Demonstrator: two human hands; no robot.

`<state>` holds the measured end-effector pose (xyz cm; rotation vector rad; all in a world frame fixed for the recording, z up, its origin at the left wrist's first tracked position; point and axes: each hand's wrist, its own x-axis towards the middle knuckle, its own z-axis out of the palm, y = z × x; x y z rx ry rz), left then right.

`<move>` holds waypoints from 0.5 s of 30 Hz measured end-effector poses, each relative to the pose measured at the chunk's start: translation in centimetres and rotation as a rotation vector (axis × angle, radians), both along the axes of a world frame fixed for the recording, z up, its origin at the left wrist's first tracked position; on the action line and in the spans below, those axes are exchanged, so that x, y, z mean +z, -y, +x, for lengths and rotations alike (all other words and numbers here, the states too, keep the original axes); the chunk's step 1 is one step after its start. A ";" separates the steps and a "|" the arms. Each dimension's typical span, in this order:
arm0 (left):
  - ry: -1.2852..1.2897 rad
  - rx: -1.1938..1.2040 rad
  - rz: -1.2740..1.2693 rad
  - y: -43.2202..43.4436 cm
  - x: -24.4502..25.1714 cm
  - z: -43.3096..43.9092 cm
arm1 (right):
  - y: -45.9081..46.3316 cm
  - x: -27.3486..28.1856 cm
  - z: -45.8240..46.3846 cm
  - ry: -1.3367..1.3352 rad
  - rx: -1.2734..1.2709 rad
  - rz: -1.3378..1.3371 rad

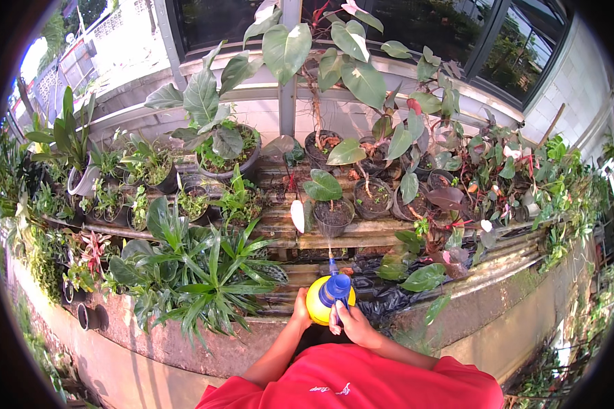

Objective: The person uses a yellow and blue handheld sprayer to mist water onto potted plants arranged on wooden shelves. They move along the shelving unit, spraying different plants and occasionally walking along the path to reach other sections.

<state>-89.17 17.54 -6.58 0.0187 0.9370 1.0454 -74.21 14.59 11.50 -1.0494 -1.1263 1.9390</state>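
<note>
A pump pressure sprayer with a yellow tank (316, 304) and a blue pump head (337, 286) is held in front of my body. My left hand (301, 310) cups the tank's left side, its fingers partly hidden behind it. Around the blue handle, my right hand (352, 323) is closed. From the nozzle (332, 262), which points away from me, a fine mist (330, 244) rises towards a black plastic pot (333, 225). That pot holds dark soil and one plant with broad green leaves (322, 185).
Potted plants crowd the corrugated shelf (281, 225). A bushy long-leaved plant (215, 276) spreads left of my hands; black plastic sheeting (384, 296) lies to the right. One small black pot (88, 317) lies tipped on the concrete ledge (148, 340). Windows (440, 30) stand behind.
</note>
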 end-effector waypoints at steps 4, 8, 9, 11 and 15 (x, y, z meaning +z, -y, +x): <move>-0.062 -0.074 0.073 -1.5 0.2 1.3 | 1.4 1.0 0.6 -0.010 -0.135 0.059; -0.362 0.048 0.291 -2.3 4.6 2.2 | 2.4 1.8 1.1 -0.048 -0.258 0.167; -0.544 0.071 0.335 -2.8 6.6 2.2 | 2.5 2.0 1.2 -0.062 -0.284 0.183; -0.608 0.300 0.680 -3.5 11.9 2.3 | 2.4 2.1 1.3 -0.078 -0.293 0.209; -0.595 0.186 1.310 -5.0 22.6 2.6 | 2.0 2.4 2.1 -0.028 -0.271 0.297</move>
